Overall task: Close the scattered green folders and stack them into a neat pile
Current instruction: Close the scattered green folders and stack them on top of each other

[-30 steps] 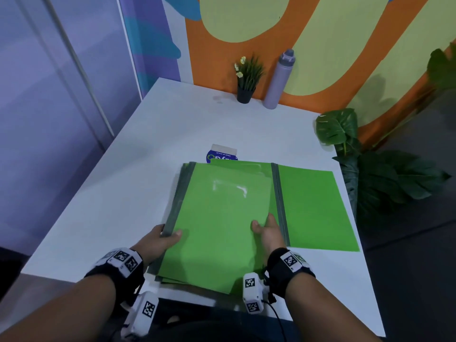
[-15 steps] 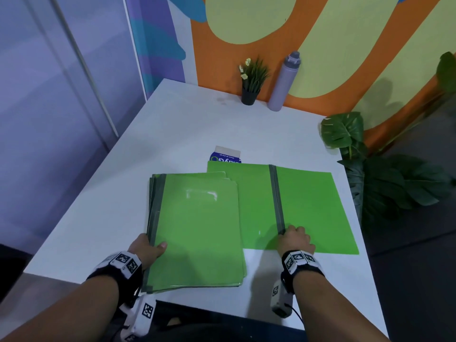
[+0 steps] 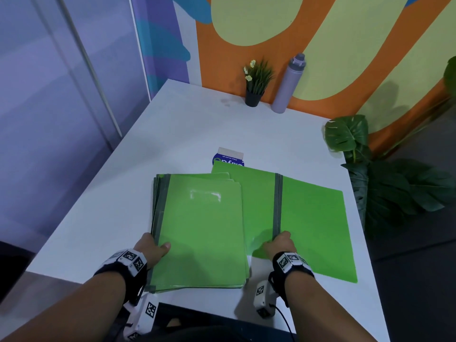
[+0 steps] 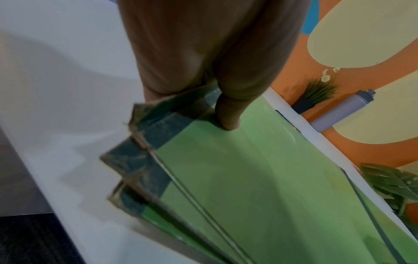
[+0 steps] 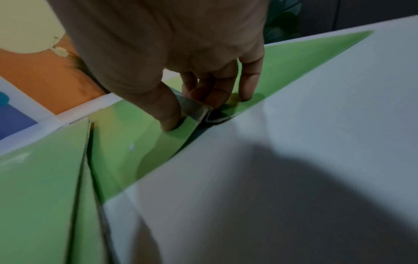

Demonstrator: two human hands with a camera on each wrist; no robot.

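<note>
We are holding the pile (image 3: 199, 230) of closed folders by its near left corner: the left hand (image 3: 151, 250) has its thumb on the top cover and its fingers under the taped spines, a closed grip on the pile. The pile is lying on the tabletop (image 3: 172, 134), overlapping the left flap of the open folder (image 3: 308, 218), which is lying flat just to its right. The right hand (image 3: 281, 244) is pinching the near end of that folder's grey spine (image 3: 277, 203), thumb on the left flap and fingers on the right.

The risks, as we judge them:
- The left flap is sitting partly under the pile, so lifting the spine may drag or skew the pile.
- The covers look glossy, so the pile's edges, which are already fanning at the far end, may slide further out of line.
- A pinch at one end of the spine may let the folder twist or sag and close crookedly.
- The blue box (image 3: 228, 159) is touching the folder's far edge and may be getting nudged.
</note>
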